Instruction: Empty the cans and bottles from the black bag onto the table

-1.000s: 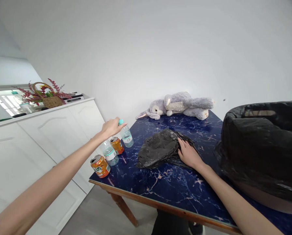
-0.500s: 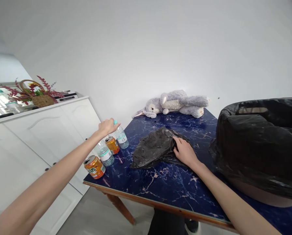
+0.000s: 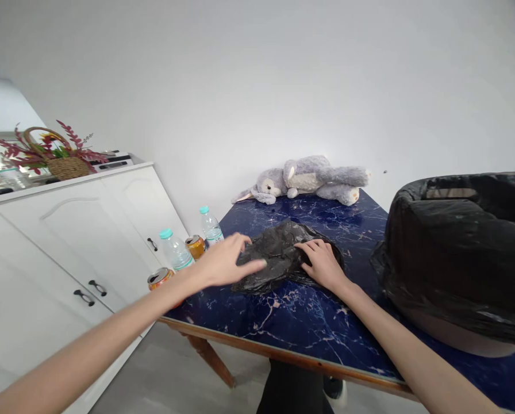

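Black bag (image 3: 270, 267) lies crumpled near the middle of the table, under or beside both hands. White wall (image 3: 261, 75) behind everything, plain save for a small dark spot right of the toy. White cabinet (image 3: 68, 230) along the left, panelled doors, dark handles (image 3: 84, 297). Table (image 3: 300, 322) next: dark blue, marbled top with pale veins, wooden edge, one wooden leg visible below. Bin (image 3: 460, 336) stands on its right side, partly out of frame, pale below, most of it covered by a black liner (image 3: 447, 253) folded over the rim. Toy rabbit (image 3: 309, 175), grey and plush, lies on its side at the far edge by the wall. Flower basket (image 3: 68, 168), woven, arched handle, reddish leaves, sits on the cabinet top.

Left hand (image 3: 227, 261): wide open, thumb well apart from fingers, nothing held; over the bag's left part, contact uncertain. Right hand (image 3: 322, 264): on the bag's right part, fingers slightly bent, thumb apart; cannot tell whether it grips any plastic.

At the table's left: near bottle (image 3: 175, 248) and far bottle (image 3: 211, 223), both clear, teal-capped, upright. Far can (image 3: 196, 247) between them, orange, top opened. Near can (image 3: 160, 278) partly behind the left forearm.
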`<state>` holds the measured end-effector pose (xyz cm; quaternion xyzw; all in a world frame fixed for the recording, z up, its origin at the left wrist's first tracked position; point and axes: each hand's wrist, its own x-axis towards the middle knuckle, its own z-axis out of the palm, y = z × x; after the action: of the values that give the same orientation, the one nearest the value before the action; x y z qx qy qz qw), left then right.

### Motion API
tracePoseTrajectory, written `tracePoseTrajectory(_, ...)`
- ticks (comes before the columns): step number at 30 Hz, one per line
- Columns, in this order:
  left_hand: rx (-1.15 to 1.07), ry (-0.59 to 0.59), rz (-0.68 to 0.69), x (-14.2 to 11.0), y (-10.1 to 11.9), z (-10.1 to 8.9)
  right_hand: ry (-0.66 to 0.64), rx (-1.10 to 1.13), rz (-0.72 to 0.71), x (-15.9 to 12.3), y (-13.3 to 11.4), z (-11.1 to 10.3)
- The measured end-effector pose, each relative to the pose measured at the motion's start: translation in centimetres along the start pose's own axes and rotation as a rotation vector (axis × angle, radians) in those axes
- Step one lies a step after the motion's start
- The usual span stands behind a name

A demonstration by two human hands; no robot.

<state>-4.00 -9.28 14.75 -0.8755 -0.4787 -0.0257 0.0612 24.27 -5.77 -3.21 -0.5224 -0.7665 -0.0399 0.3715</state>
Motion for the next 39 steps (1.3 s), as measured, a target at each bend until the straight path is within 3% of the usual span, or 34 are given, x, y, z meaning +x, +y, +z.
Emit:
tracePoseTrajectory(3, 0.044, -0.120, 0.090, -1.5, 1.8, 2.9, 0.045, -0.001, 0.029, 0.1, -0.6, -1.1)
tracePoseTrajectory(5, 0.016, -0.166, 0.104, -1.7, 1.8, 3.6, 0.098, -0.001, 0.067, -0.1, -1.1, -2.2)
tracePoseTrajectory(7, -0.143, -0.184, 0.081, -1.6, 1.5, 3.0, 0.139, -0.003, 0.095, -0.7, -1.8, -3.6)
tracePoseTrajectory(10, -0.478, -0.194, 0.100, -1.9, 1.5, 0.6, 0.148, 0.002, 0.067, -2.4, -2.9, -5.7)
tracePoseTrajectory(12, -0.700, -0.386, 0.235, -2.6, 1.7, -1.1, 0.098, 0.014, 0.012, -3.9, -3.5, -7.2)
tracePoseTrajectory(14, -0.963, -0.688, 0.423, -3.3, 1.9, -2.0, -0.044, 0.015, -0.043, -5.3, -3.9, -8.6)
tracePoseTrajectory(15, -1.099, -0.759, 0.486, -3.5, 1.8, -2.1, -0.137, -0.005, -0.063, -6.0, -4.1, -9.4)
tracePoseTrajectory(16, -1.207, -0.730, 0.503, -3.5, 1.6, -1.9, -0.225, -0.046, -0.077, -6.6, -4.2, -10.1)
tracePoseTrajectory(18, -1.233, -0.434, 0.401, -3.0, 1.0, -0.6, -0.343, -0.183, -0.090, -7.6, -4.6, -11.3)
tracePoseTrajectory(20, -0.971, -0.157, 0.269, -1.8, 0.0, 1.6, -0.380, -0.316, -0.098, -8.2, -5.2, -12.2)
tracePoseTrajectory(21, -0.787, -0.104, 0.234, -1.1, -0.5, 3.1, -0.383, -0.350, -0.105, -8.3, -5.6, -12.4)
tracePoseTrajectory(24, -0.363, -0.116, 0.251, 0.7, -2.1, 8.2, -0.350, -0.312, -0.138, -8.1, -7.9, -12.5)
tracePoseTrajectory(27, -0.175, -0.177, 0.149, 1.3, -3.1, 12.8, -0.296, -0.145, -0.191, -8.0, -10.8, -11.8)
tracePoseTrajectory(29, -0.090, -0.134, 0.076, 1.0, -3.4, 14.9, -0.305, -0.019, -0.231, -8.6, -12.4, -11.3)
tracePoseTrajectory(32, -0.008, -0.005, 0.032, 0.0, -3.7, 16.5, -0.287, 0.068, -0.213, -9.9, -13.2, -10.3)
tracePoseTrajectory(34, -0.008, 0.065, -0.011, -0.8, -3.9, 16.8, -0.205, 0.012, -0.090, -10.8, -12.6, -9.6)
tracePoseTrajectory(37, -0.049, 0.085, -0.066, -1.7, -4.1, 16.9, -0.148, -0.125, 0.080, -11.4, -10.5, -8.6)
tracePoseTrajectory(39, -0.054, 0.066, -0.054, -2.0, -4.2, 17.0, -0.206, -0.146, 0.091, -11.3, -9.0, -8.0)
